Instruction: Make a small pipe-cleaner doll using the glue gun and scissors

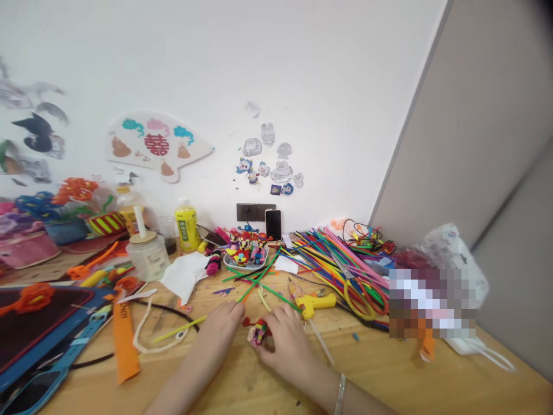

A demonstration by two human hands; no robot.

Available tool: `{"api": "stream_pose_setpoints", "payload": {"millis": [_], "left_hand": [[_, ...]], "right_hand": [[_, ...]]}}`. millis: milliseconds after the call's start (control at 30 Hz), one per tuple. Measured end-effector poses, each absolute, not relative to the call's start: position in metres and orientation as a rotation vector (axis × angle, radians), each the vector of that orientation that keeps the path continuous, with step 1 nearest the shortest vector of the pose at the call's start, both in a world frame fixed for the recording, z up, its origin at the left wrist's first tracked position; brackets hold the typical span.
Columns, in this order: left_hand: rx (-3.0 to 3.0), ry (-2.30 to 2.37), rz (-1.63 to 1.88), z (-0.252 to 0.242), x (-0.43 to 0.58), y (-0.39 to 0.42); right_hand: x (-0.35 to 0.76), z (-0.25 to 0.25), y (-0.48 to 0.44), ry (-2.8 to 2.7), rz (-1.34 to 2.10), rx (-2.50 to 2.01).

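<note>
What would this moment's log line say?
left hand: by green stem, grip unclear; right hand: holding small figure; nearby: yellow glue gun

Right foreground: bare tabletop (pixel 380 374) leaves the right hand (pixel 288 331) sideways passage.
Right, farther in: yellow glue gun (pixel 318 302) in the way, pipe-cleaner bundle (pixel 337 259) beyond.
Straight ahead: crossed green stems (pixel 260 275), then a filled tray (pixel 246 269).
Left: orange strip (pixel 124 346) and white cord (pixel 162 350) obstruct.
Above: open air.

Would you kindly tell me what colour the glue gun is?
The glue gun is yellow, best seen in the head view.
</note>
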State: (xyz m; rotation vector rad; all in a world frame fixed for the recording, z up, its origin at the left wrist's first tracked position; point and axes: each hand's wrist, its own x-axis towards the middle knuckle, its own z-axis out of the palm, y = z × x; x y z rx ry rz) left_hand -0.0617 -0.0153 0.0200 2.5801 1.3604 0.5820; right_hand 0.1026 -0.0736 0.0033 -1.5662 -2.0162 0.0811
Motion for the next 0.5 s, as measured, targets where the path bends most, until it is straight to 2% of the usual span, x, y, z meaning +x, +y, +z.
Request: {"api": "stream_pose_setpoints", "payload": {"millis": [500], "left_hand": [[2.526, 1.26, 0.568, 0.0246, -0.0685, -0.011]], "right_hand": [[0.1129, 0.0099, -0.0702, -2.144, 0.132, -1.405]]}}
